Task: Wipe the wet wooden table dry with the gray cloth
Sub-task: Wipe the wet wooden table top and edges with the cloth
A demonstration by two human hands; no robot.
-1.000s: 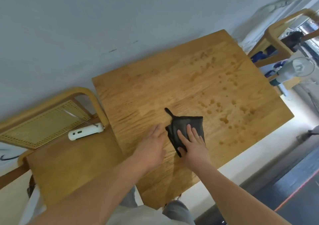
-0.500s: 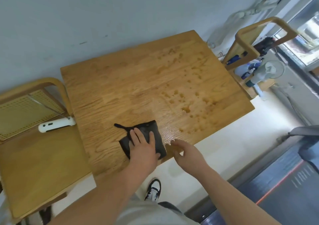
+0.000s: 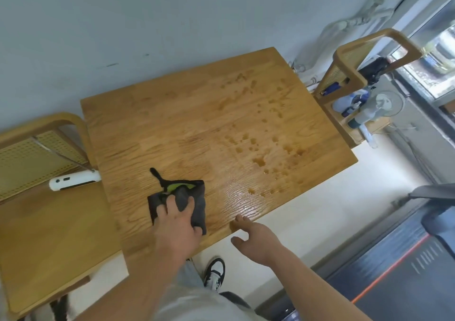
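Note:
The wooden table (image 3: 172,123) fills the middle of the head view. Water drops (image 3: 261,145) dot its right half, and a wet sheen lies near the front edge. The gray cloth (image 3: 197,205), dark with a green patch showing at a fold and a small loop at its far corner, lies bunched on the front left part of the table. My left hand (image 3: 178,219) presses on it with fingers curled into the fabric. My right hand (image 3: 253,239) hovers at the table's front edge, fingers apart and holding nothing.
A wooden chair (image 3: 44,222) stands left of the table with a white remote-like device (image 3: 73,180) on its seat. Another chair (image 3: 354,74) with bottles and a small fan (image 3: 384,104) is at the right. My shoe (image 3: 215,274) shows below the table edge.
The cloth passed from under my right hand to my left hand. My left hand now bunches it instead of lying flat. My right hand has drawn back to the front edge.

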